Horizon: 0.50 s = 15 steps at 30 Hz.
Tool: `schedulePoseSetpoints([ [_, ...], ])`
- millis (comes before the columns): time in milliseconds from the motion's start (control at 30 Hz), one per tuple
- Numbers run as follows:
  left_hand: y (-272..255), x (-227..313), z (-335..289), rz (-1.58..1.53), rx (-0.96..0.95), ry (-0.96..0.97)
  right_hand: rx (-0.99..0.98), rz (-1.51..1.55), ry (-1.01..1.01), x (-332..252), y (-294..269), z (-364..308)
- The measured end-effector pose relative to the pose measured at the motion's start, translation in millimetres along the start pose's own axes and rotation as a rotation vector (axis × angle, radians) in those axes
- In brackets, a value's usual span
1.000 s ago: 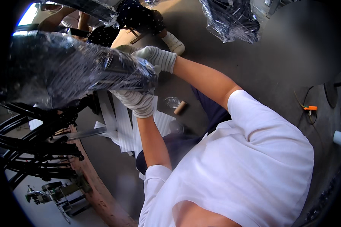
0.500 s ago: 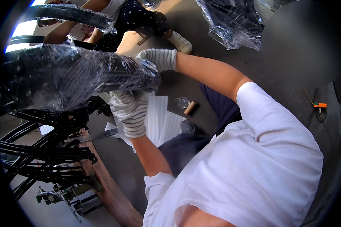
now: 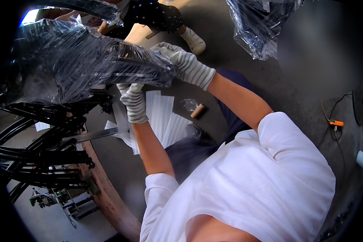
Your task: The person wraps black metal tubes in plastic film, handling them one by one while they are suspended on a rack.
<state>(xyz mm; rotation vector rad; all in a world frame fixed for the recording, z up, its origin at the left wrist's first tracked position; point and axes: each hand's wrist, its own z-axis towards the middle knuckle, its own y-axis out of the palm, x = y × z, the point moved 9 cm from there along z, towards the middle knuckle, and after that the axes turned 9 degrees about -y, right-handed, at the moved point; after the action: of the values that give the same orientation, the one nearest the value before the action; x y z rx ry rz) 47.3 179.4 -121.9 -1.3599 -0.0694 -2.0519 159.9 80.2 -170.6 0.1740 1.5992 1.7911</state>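
Observation:
A long dark part wrapped in clear plastic film [image 3: 80,60] stretches across the left, its end reaching toward me. My right hand [image 3: 185,64], in a grey-and-white striped knit glove, is closed at that end, its fingers curled on the film along the far edge. My left hand [image 3: 134,101], gloved the same way, is at the lower near edge with its fingers bent against the film; its fingertips are partly hidden by the wrapped part.
Black curved frames [image 3: 40,149] are stacked under the wrapped part, beside a wooden beam [image 3: 109,201]. White foam sheets [image 3: 161,117] and a cardboard tube [image 3: 198,111] lie on the floor. Another wrapped bundle [image 3: 258,28] stands at the back. Across from me sits a person in dotted trousers [image 3: 157,16].
My right hand has turned and come nearer around the wrapped end. My left hand has shifted up toward the lower edge. The view has shifted slightly.

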Motion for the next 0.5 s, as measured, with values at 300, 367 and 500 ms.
schedulePoseSetpoints([
  [300,-42,-28,-25,0.413,0.349,-0.017,-0.134,-0.246,-0.139,-10,10,3],
  [367,-24,-13,-22,0.331,0.330,-0.043,-0.199,-0.256,-0.193,-20,14,2],
  [500,0,-9,-17,-0.267,0.290,-0.246,-0.295,-0.379,-0.257,-24,8,4],
])
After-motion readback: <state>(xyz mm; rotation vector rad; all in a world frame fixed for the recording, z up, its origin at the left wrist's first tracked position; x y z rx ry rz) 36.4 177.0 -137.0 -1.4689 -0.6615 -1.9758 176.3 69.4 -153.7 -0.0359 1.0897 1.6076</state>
